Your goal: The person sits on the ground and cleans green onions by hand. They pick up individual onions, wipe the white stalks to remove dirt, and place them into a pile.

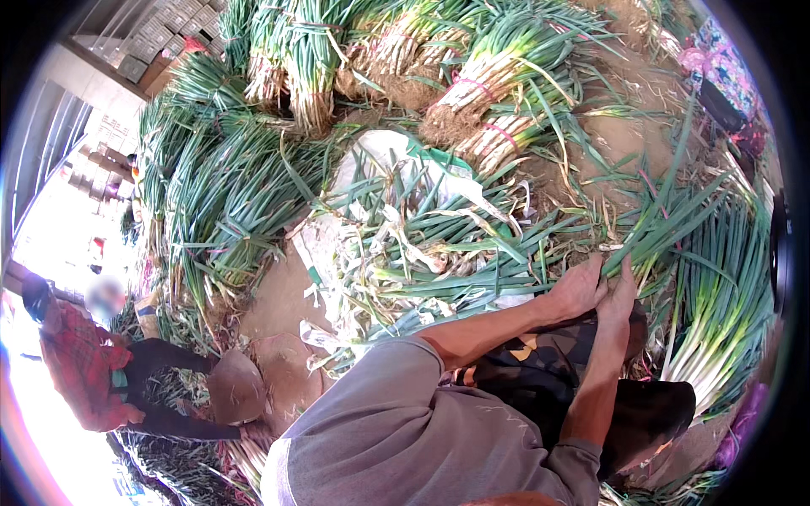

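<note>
My left hand [577,290] and my right hand [617,295] meet just above my knees. Both are closed on the lower part of a few green onions [652,234], whose long leaves fan out towards the upper right. The parts inside my fingers are hidden. Left of my hands, a white sack [373,148] lies on the ground under a heap of loose leaves and pale peelings [405,253]. A pile of green onions with white stems [709,335] lies to the right of my knees. A thin pink tie [655,190] shows among the leaves beyond my hands.
Tied green onion bundles with roots [462,107] stand along the top, and more bundles [221,190] lie to the left. A co-worker in a red checked shirt [82,367] is at the far left. Another person's floral sleeve [728,69] shows at the upper right. Stacked boxes [171,31] are behind.
</note>
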A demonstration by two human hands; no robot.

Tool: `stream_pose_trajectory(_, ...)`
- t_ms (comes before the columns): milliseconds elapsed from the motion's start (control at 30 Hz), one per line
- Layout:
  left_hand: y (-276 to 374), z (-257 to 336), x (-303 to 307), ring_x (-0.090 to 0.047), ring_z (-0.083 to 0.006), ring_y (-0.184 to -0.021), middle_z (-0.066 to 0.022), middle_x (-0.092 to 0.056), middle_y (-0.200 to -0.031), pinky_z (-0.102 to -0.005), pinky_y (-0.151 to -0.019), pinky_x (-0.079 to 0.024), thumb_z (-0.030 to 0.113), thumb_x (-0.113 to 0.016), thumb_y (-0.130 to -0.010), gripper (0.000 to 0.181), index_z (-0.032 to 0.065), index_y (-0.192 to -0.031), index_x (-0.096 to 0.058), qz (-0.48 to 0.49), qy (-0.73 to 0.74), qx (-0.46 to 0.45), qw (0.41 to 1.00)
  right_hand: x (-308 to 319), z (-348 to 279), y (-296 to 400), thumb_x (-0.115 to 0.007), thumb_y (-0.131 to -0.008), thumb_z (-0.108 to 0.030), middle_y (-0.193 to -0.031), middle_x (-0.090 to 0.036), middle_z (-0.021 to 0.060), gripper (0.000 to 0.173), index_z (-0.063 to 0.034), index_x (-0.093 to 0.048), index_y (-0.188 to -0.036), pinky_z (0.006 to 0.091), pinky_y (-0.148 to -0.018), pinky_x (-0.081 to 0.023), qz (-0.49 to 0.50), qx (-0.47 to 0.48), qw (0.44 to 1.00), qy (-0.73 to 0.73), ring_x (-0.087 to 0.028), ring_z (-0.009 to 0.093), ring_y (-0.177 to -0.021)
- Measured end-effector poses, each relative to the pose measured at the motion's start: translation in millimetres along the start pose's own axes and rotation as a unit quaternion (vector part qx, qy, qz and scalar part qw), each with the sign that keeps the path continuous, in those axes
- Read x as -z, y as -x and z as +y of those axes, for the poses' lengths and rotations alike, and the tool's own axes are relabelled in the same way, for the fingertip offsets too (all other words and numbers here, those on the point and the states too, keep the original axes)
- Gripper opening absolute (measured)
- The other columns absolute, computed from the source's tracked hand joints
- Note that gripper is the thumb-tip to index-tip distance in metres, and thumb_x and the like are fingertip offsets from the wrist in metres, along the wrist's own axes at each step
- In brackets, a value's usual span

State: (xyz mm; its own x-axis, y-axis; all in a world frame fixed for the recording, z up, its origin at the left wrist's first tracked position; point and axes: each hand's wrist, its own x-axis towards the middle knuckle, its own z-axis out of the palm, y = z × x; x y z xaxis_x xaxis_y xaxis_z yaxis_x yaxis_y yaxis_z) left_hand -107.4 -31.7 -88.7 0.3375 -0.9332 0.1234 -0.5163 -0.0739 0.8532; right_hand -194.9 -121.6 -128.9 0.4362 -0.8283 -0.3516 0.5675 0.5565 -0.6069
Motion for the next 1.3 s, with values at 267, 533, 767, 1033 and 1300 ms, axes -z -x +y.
stream_pose_trajectory(267,9,-30,-3,-0.047,-0.0417,-0.086,-0.0222,-0.044,-0.092,-0.0478,-0.073,-0.041,0.016,-0.056,-0.078,0.027,-0.0039,-0.092,-0.043,0.045,0.037,-0.084,0.995,14,11,0,-0.044,-0.099,-0.034,-0.096,-0.061,0.011,0.032,-0.0036,-0.054,-0.101,0.0386,-0.082,-0.049,-0.02,-0.076,0.996,0.038,-0.06,0.024,-0.089)
stream_pose_trajectory(533,17,-33,-2,-0.047,-0.0406,-0.08,-0.0202,-0.044,-0.088,-0.046,-0.07,-0.04,0.014,-0.058,-0.078,0.026,-0.0022,-0.093,-0.044,0.049,0.069,-0.117,0.99,14,5,12,-0.045,-0.099,-0.033,-0.085,-0.06,0.0068,0.029,-0.0066,-0.056,-0.094,0.0333,-0.072,-0.048,-0.094,-0.077,0.992,0.029,-0.058,0.02,-0.078)
stream_pose_trajectory(767,20,-27,-5,-0.05,-0.0404,-0.082,-0.0205,-0.046,-0.088,-0.0469,-0.07,-0.042,0.014,-0.062,-0.075,0.027,-0.0001,-0.089,-0.045,0.011,-0.012,-0.153,0.988,22,10,14,-0.047,-0.098,-0.028,-0.078,-0.059,0.0064,0.026,-0.0043,-0.055,-0.091,0.0316,-0.063,-0.048,-0.024,-0.045,0.997,0.065,-0.058,0.017,-0.07)
stream_pose_trajectory(1033,16,-5,-14,-0.053,-0.0408,-0.083,-0.0217,-0.053,-0.085,-0.0463,-0.074,-0.043,0.008,-0.057,-0.08,0.026,0.0002,-0.104,-0.049,0.076,-0.038,-0.186,0.979,11,-5,11,-0.057,-0.094,-0.021,-0.074,-0.054,0.0027,0.015,-0.0073,-0.053,-0.098,0.0309,-0.055,-0.049,0.039,0.037,0.998,0.018,-0.056,0.016,-0.063)
stream_pose_trajectory(1300,40,-4,19,-0.061,-0.0382,-0.073,-0.0225,-0.06,-0.079,-0.0428,-0.065,-0.048,0.023,-0.057,-0.091,0.031,0.0001,-0.109,-0.047,-0.042,0.05,0.059,0.996,46,-45,-19,-0.051,-0.097,-0.025,-0.081,-0.055,0.0048,0.024,-0.0017,-0.054,-0.102,0.0375,-0.066,-0.052,0.105,0.053,0.993,-0.012,-0.057,0.019,-0.07)
